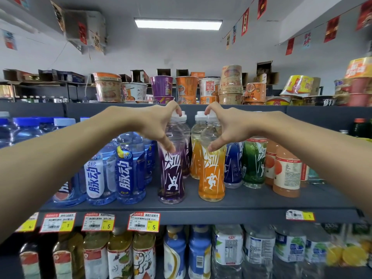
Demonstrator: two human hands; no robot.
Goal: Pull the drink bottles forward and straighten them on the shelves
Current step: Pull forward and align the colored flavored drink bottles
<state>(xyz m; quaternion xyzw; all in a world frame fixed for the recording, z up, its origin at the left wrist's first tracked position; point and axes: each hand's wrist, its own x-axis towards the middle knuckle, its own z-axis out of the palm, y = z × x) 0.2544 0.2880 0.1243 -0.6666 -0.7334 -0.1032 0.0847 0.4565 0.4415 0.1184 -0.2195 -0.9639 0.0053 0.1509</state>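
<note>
A purple drink bottle [171,178] and an orange drink bottle [211,178] stand upright side by side near the front of the dark grey shelf [201,206]. My left hand [159,125] grips the purple bottle, fingers round its white cap and thumb on its body. My right hand [223,127] grips the orange bottle the same way, fingers at the cap, thumb on the label's top. More purple and orange bottles stand behind them. Blue [233,166], green [254,164] and pale orange juice [286,174] bottles stand further right, set back.
Blue water bottles [128,170] crowd the shelf's left side. Instant noodle cups [187,87] fill the shelf above. Price tags [144,221] hang on the shelf's front edge, and several bottles [199,250] fill the shelf below. Bare shelf shows in front of the right-hand bottles.
</note>
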